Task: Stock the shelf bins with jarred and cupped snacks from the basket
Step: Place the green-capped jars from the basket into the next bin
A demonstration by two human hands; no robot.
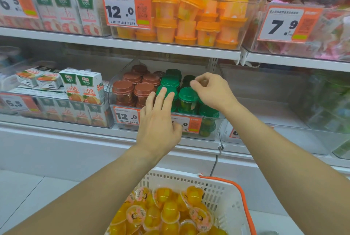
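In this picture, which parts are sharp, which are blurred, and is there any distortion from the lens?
Head view: the green-lidded cups and both hands, left hand and right hand, are fairly sharp; the bins at the far right look smeared and hazy; the shelf edge slopes and bows from the wide-angle lens; lighting is even.

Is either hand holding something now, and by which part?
Nothing is held. The left hand rests straight fingers on a green-lidded cup; the right hand hangs loosely curled, empty.

Bright, even shop light with soft shadows under the shelves. Blurry and bent at the edges, sharper in the middle.
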